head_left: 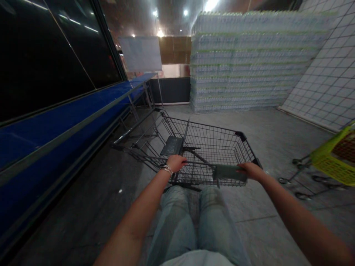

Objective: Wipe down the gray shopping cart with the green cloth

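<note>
A black wire shopping cart (219, 135) stands crosswise before my legs, its bare handle bar (130, 133) off to the left. My left hand (176, 163), with a bracelet at the wrist, is closed around the near top rail of the cart. Beside it, inside the cart, is a dark child-seat flap (172, 146). My right hand (251, 171) is closed on the right end of a grey-green flat panel (229, 173) along the same near rail. How that panel is fixed cannot be made out. The wire basket holds no goods that I can see.
A long blue shelf (69, 107) with metal rails runs along the left under dark glass. Stacked bottled-water packs (244, 66) rise at the back. A white wire-grid panel (324, 74) leans at right. A yellow basket trolley (335, 159) stands at the right edge.
</note>
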Action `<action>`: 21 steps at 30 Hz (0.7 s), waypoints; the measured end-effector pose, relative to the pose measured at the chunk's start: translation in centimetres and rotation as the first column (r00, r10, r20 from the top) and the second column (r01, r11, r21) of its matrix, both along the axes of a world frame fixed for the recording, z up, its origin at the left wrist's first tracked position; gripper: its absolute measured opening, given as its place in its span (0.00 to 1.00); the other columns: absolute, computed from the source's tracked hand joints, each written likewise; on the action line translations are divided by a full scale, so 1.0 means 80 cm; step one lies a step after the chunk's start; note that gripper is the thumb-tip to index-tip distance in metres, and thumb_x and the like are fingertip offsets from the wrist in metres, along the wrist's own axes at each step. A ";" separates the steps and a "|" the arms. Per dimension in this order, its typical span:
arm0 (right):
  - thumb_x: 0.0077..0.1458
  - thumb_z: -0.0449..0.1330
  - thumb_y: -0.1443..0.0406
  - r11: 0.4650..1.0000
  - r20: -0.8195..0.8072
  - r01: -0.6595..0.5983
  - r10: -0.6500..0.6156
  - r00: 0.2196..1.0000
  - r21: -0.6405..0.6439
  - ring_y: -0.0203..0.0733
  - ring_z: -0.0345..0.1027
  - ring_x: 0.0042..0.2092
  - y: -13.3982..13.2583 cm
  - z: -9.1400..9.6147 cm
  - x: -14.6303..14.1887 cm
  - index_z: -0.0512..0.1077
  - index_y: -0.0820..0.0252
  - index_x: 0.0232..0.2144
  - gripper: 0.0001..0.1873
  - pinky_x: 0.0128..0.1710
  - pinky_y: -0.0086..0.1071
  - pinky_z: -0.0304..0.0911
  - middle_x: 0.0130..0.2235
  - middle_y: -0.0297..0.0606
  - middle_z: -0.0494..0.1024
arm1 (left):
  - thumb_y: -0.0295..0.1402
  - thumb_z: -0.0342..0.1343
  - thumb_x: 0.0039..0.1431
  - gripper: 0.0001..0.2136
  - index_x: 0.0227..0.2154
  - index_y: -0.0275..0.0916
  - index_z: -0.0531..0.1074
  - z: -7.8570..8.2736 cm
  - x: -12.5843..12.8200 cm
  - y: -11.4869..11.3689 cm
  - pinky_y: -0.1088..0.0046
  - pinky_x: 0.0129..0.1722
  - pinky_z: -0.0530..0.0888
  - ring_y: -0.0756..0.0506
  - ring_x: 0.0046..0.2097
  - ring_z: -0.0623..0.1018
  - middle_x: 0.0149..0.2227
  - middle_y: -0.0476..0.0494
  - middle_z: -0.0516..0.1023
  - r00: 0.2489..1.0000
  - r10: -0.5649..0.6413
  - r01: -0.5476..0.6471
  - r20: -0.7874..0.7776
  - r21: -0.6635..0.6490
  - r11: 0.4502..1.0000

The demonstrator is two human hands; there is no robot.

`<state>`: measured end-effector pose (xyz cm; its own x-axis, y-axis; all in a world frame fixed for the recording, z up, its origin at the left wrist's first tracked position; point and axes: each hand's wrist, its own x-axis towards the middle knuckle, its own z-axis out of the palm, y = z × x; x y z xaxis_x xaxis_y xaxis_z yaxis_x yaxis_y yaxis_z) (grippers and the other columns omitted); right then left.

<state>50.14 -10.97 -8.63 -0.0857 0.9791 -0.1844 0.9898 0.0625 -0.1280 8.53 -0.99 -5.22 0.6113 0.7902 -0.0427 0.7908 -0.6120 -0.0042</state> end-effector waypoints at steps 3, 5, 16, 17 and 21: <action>0.59 0.59 0.62 0.998 0.028 0.021 -0.019 0.999 -0.064 0.47 0.73 0.36 -0.014 0.006 0.033 0.79 0.55 0.32 0.09 0.37 0.36 0.62 0.33 0.47 0.79 | 0.45 0.49 0.66 0.15 0.44 0.49 0.78 -0.003 0.000 0.001 0.70 0.40 0.72 0.42 0.44 0.80 0.41 0.42 0.83 1.000 -0.018 0.018 -0.016 0.008 1.000; 0.58 0.60 0.64 0.996 0.070 0.016 -0.010 0.998 -0.089 0.49 0.74 0.37 -0.013 0.008 0.023 0.79 0.58 0.32 0.08 0.38 0.38 0.63 0.34 0.49 0.79 | 0.45 0.49 0.66 0.15 0.43 0.48 0.78 -0.005 0.000 0.002 0.70 0.40 0.71 0.41 0.44 0.80 0.41 0.41 0.83 0.999 -0.039 0.039 -0.018 0.024 0.999; 0.60 0.59 0.54 0.995 0.086 -0.103 0.103 0.991 -0.007 0.49 0.75 0.46 0.062 0.020 -0.226 0.78 0.58 0.43 0.17 0.43 0.34 0.66 0.43 0.48 0.81 | 0.45 0.52 0.64 0.16 0.51 0.50 0.75 0.001 0.003 -0.002 0.66 0.43 0.74 0.39 0.47 0.81 0.44 0.41 0.82 0.999 -0.045 0.045 -0.026 -0.003 0.999; 0.61 0.58 0.54 0.994 0.083 -0.106 0.105 0.991 0.013 0.50 0.75 0.46 0.066 0.023 -0.248 0.78 0.59 0.44 0.17 0.43 0.35 0.66 0.44 0.49 0.81 | 0.44 0.54 0.62 0.19 0.55 0.52 0.72 0.002 0.003 -0.003 0.66 0.44 0.74 0.39 0.48 0.80 0.46 0.43 0.82 0.999 -0.053 0.053 -0.009 -0.008 0.999; 0.64 0.53 0.57 0.993 0.062 -0.083 0.078 0.995 0.078 0.50 0.76 0.46 0.072 0.029 -0.310 0.75 0.61 0.47 0.18 0.43 0.36 0.66 0.44 0.52 0.80 | 0.47 0.64 0.51 0.32 0.60 0.53 0.65 0.003 0.001 -0.003 0.66 0.49 0.73 0.39 0.54 0.78 0.54 0.46 0.78 0.994 -0.095 0.097 0.056 -0.039 0.994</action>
<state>25.38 -5.17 -6.31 -0.1564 0.9813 -0.1120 0.9868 0.1503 -0.0609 8.59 -1.22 -5.02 0.6868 0.7258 -0.0392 0.7266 -0.6840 0.0644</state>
